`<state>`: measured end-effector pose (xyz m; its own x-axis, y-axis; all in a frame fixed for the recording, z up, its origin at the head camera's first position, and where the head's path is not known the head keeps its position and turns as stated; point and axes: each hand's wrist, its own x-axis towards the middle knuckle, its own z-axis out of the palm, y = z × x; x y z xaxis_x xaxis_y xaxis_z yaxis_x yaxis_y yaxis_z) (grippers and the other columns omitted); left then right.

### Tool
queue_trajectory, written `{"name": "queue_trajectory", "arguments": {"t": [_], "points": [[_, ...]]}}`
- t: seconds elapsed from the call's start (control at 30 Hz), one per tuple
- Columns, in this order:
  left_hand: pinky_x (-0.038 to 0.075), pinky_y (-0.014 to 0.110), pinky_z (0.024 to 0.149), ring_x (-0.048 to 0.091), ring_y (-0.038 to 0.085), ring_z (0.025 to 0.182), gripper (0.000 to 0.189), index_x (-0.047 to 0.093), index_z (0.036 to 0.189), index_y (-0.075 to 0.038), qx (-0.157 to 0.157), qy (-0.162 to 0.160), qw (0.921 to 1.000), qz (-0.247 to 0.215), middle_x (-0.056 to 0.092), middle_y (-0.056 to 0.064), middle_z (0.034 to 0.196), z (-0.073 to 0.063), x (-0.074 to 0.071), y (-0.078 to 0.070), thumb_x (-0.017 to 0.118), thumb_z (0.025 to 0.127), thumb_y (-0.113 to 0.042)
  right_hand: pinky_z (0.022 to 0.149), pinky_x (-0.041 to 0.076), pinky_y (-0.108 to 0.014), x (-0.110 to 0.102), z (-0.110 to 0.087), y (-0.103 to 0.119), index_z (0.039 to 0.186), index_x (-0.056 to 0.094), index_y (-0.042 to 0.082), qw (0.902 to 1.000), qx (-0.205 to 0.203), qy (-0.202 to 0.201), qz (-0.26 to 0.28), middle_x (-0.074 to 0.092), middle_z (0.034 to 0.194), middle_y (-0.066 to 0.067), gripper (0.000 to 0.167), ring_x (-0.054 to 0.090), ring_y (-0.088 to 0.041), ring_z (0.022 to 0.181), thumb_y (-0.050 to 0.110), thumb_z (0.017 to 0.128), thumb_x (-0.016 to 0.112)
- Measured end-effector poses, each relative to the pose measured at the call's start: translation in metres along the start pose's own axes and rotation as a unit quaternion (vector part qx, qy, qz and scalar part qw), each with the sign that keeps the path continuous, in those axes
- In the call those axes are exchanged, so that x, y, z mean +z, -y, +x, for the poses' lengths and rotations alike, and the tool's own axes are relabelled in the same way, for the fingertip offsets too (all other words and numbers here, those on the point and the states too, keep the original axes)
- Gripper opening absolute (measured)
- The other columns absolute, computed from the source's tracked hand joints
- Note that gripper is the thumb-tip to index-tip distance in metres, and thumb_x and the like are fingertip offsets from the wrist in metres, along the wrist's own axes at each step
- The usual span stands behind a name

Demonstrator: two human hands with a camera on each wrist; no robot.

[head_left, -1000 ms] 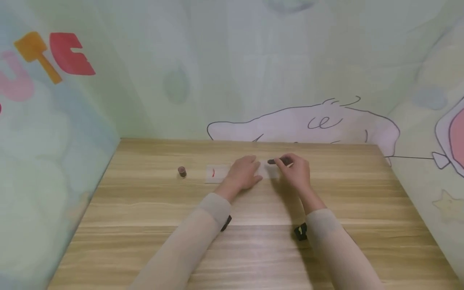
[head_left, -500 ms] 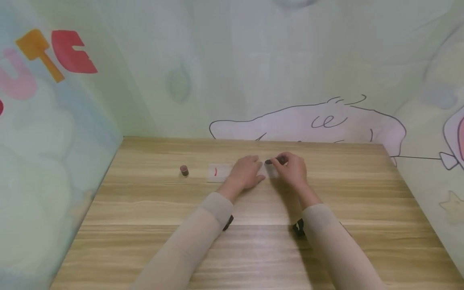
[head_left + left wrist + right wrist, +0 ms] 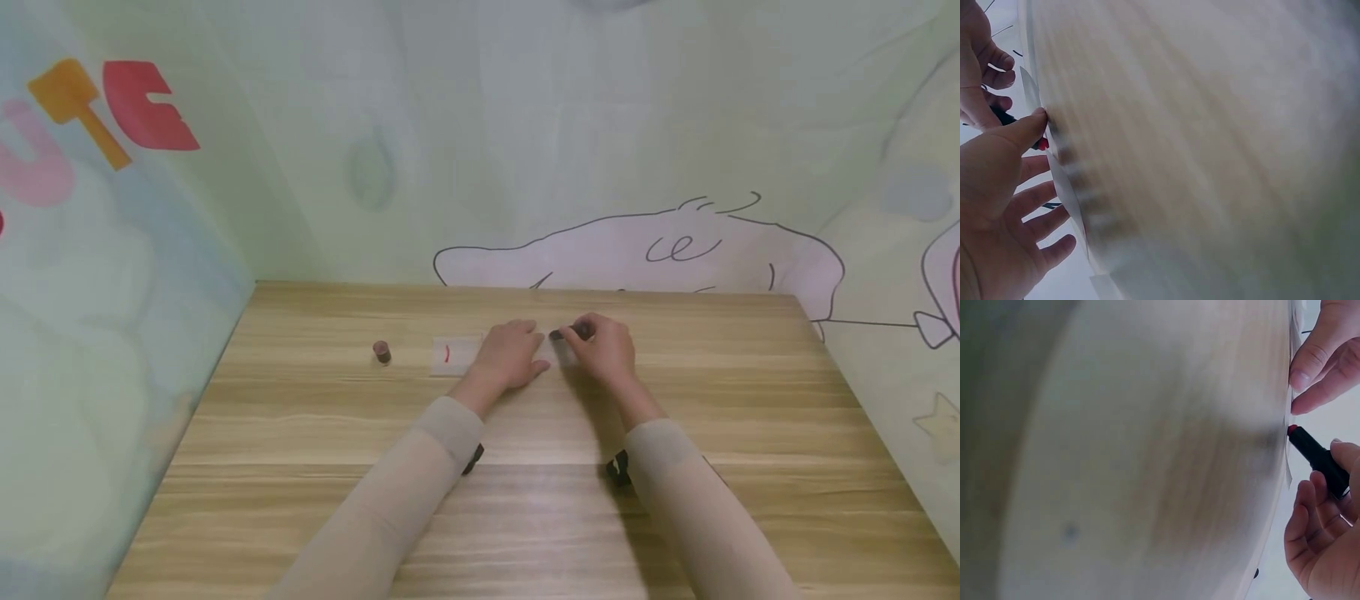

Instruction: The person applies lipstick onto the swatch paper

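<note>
My right hand (image 3: 606,354) pinches a black lipstick (image 3: 1317,455) between thumb and fingers. In the right wrist view its red tip points at the paper's surface and seems to touch it. A pale strip of paper (image 3: 455,357) lies flat on the table, with a short red stroke near its left end. Across the middle of that strip my left hand (image 3: 510,357) lies palm down, fingers extended, pressing it; the hand hides that part. In the left wrist view the left thumb (image 3: 1025,130) is close to the lipstick's red tip.
To the left of the paper a small dark cylinder, perhaps the lipstick's cap (image 3: 382,352), stands on the wooden table (image 3: 315,450). A printed cloth backdrop (image 3: 480,167) rises behind the table and at both sides.
The right hand and the lipstick have shifted slightly left, closer to the left hand. The left hand keeps its place on the paper. The head view has shifted a little.
</note>
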<state>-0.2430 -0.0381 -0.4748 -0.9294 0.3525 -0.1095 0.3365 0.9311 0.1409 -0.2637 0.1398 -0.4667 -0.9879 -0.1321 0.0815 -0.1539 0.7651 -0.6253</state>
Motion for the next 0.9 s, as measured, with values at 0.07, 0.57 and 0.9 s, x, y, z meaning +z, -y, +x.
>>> {"name": "queue_trajectory", "arguments": {"t": [0.07,0.57,0.9], "points": [[0.035,0.046,0.116,0.042,0.029,0.143,0.059,0.056,0.145,-0.012,-0.001,0.001,1.0,-0.001,0.044,0.011,0.156,0.0,0.0,-0.001,0.058,0.1,-0.051,0.079,0.052,-0.043,-0.001,-0.001,-0.001,0.101,0.073,0.004,1.0,-0.003,-0.002,-0.001,0.075,0.097,-0.014,0.029,0.066,-0.029,0.086,0.032,0.095,0.072],[0.035,0.046,0.116,0.041,0.028,0.143,0.058,0.056,0.144,-0.012,-0.003,0.007,1.0,-0.001,0.044,0.011,0.156,0.0,-0.004,-0.002,0.059,0.1,-0.05,0.077,0.053,-0.041,-0.008,-0.016,-0.004,0.099,0.073,0.003,0.9994,-0.001,0.035,0.001,0.073,0.093,-0.013,0.029,0.064,-0.026,0.081,0.032,0.095,0.072],[0.033,0.045,0.118,0.041,0.028,0.143,0.057,0.056,0.144,-0.012,-0.007,0.01,0.9999,-0.009,0.044,0.01,0.156,-0.002,-0.005,-0.003,0.06,0.1,-0.048,0.069,0.048,-0.035,-0.008,-0.023,-0.009,0.094,0.074,0.004,0.9994,-0.009,0.027,0.017,0.072,0.084,-0.009,0.029,0.06,-0.023,0.073,0.032,0.094,0.073]]}}
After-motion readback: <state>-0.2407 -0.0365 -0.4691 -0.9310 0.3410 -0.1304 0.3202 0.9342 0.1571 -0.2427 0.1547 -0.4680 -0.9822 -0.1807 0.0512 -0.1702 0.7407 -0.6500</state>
